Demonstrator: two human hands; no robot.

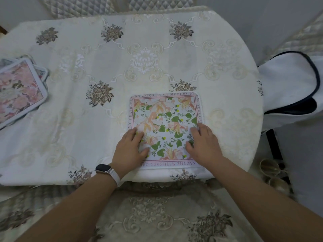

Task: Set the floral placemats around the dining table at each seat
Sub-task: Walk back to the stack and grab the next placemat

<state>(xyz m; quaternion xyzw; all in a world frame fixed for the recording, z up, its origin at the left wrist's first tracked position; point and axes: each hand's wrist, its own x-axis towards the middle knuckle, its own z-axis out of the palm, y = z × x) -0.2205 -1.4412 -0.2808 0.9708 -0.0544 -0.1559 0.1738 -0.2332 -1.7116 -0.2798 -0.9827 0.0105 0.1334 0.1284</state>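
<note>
Cream embroidered tablecloth (108, 67) covers the dining table, patterned with brown rose motifs and pale scrollwork. One floral placemat (165, 119) lies flat at the near edge of the table, square to the seat, with a pink border, printed lettering around the rim, and green leaves and peach flowers inside. Left hand (131, 147) rests palm down on the mat's near-left portion, fingers spread and extended, gripping nothing. Right hand (203, 144) rests palm down on the near-right portion and right edge, fingers loosely spread, likewise gripping nothing. A dark watch (104, 169) with a white strap sits on the left wrist. A stack of further placemats (21, 91), pink floral with grey edging, lies at the left edge of the table, well apart from the first. A white garment with dark trim (290, 88) hangs at the right, off the table. Quilted chair backs (83, 6) show beyond the far side.
</note>
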